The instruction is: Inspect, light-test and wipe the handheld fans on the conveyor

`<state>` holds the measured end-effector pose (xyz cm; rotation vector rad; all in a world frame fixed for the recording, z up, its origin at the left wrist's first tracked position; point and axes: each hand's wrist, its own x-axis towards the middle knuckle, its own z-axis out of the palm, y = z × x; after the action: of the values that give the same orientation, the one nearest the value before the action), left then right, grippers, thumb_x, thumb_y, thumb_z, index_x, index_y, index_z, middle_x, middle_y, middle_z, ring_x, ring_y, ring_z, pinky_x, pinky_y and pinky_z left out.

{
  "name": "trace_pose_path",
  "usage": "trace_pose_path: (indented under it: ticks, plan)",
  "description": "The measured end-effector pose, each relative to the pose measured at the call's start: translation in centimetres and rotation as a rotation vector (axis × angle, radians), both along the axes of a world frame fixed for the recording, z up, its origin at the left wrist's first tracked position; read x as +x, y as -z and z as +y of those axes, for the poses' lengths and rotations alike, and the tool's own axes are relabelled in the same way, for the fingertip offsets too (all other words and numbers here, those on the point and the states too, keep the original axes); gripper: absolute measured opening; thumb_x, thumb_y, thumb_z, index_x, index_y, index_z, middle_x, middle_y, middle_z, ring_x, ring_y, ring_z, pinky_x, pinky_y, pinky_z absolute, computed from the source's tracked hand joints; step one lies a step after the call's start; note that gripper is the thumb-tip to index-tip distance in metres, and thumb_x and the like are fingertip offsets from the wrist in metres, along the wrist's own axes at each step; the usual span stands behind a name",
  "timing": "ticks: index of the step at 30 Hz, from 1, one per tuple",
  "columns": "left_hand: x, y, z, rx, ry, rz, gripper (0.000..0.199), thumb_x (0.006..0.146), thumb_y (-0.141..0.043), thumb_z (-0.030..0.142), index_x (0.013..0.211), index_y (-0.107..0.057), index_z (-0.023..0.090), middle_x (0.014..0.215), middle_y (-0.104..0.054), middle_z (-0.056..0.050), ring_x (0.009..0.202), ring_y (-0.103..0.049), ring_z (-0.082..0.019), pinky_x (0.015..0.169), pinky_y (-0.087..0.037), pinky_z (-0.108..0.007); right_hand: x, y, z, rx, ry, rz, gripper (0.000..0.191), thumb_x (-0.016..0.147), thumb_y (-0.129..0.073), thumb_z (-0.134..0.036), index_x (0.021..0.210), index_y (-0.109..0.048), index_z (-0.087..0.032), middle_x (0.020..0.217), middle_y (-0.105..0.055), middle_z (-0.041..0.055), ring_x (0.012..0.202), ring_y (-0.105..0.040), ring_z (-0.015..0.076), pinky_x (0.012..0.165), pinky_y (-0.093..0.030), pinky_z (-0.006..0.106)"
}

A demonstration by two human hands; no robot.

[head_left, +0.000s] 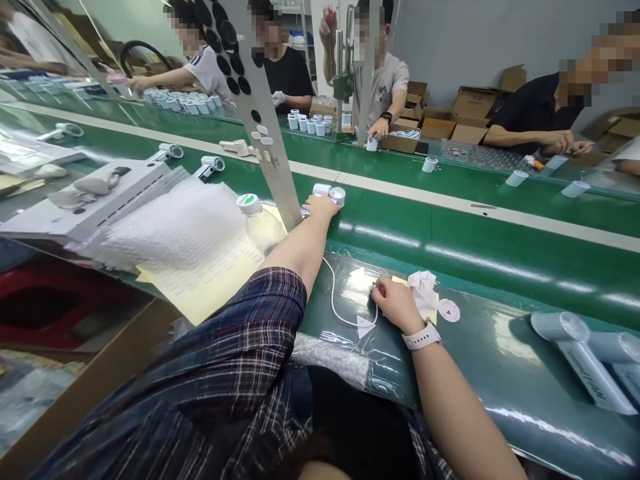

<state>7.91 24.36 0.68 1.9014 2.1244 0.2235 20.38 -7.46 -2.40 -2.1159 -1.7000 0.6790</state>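
Note:
My left hand (323,205) reaches out over the green belt, fingers curled round a pale-blue handheld device with a round head (337,195). Its handle is mostly hidden by my hand. My right hand (397,303), with a pale watch on the wrist, is closed in a pinch at the end of a thin white cable (334,301) above the near worktop. The tip of the cable is hidden by my fingers. Beside this hand lie a crumpled white cloth (424,288) and a round pinkish-white sticker (449,311).
More handheld devices (593,367) lie at the right. A metal post (260,127) rises left of my left arm, near a clear bottle (260,223), bubble wrap (175,217) and a yellow label sheet (215,280). Across the belt (400,200), several people handle pale cups (320,127).

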Motion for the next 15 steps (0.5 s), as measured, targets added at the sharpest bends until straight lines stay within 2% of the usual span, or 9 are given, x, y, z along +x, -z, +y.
trace_pose_path:
  ticks: [2, 6, 8, 13, 15]
  plan:
    - [0.7, 0.1, -0.1, -0.032, -0.021, -0.027, 0.075, 0.086, -0.080, 0.055, 0.147, -0.061, 0.015, 0.164, -0.045, -0.028, 0.153, -0.042, -0.045, 0.122, -0.039, -0.059, 0.1, 0.1, 0.0, 0.012, 0.006, 0.035, 0.016, 0.103, -0.066, -0.025, 0.088, -0.065, -0.020, 0.073, -0.060, -0.0045, 0.071, -0.056, 0.0158, 0.074, -0.043, 0.031]
    - [2.0, 0.2, -1.1, 0.020, 0.038, -0.079, 0.070, 0.081, -0.086, 0.052, 0.140, -0.066, 0.019, 0.172, -0.033, -0.022, 0.155, -0.034, -0.041, 0.124, -0.037, -0.051, 0.4, 0.6, -0.1, 0.057, 0.028, 0.132, 0.017, 0.099, -0.067, -0.024, 0.083, -0.061, -0.021, 0.068, -0.058, -0.0051, 0.067, -0.054, 0.0161, 0.072, -0.041, 0.031]
    - [2.2, 0.1, -1.6, 0.038, 0.075, -0.121, 0.064, 0.081, -0.087, 0.047, 0.135, -0.069, 0.018, 0.170, -0.036, -0.022, 0.156, -0.033, -0.040, 0.126, -0.033, -0.049, 0.6, 0.9, -0.1, 0.093, 0.048, 0.201, 0.019, 0.096, -0.068, -0.027, 0.079, -0.059, -0.022, 0.067, -0.059, -0.0045, 0.066, -0.055, 0.0169, 0.070, -0.041, 0.031]
    - [2.7, -1.2, -3.0, -0.007, 0.148, -0.331, 0.062, 0.067, -0.097, 0.037, 0.120, -0.075, 0.013, 0.151, -0.057, -0.027, 0.152, -0.042, -0.048, 0.127, -0.030, -0.057, 0.8, 1.5, 0.0, 0.181, 0.128, 0.449, 0.029, 0.092, -0.060, -0.052, 0.080, -0.053, -0.026, 0.073, -0.071, 0.0005, 0.055, -0.058, 0.0177, 0.061, -0.045, 0.032]
    - [3.2, -1.7, -4.4, -0.021, 0.210, -0.488, 0.060, 0.068, -0.097, 0.040, 0.117, -0.075, 0.013, 0.146, -0.062, -0.026, 0.148, -0.047, -0.049, 0.124, -0.034, -0.058, 0.7, 1.6, 0.0, 0.190, 0.150, 0.562, 0.039, 0.088, -0.060, -0.065, 0.084, -0.053, -0.027, 0.072, -0.072, 0.0010, 0.048, -0.056, 0.0167, 0.056, -0.045, 0.033]
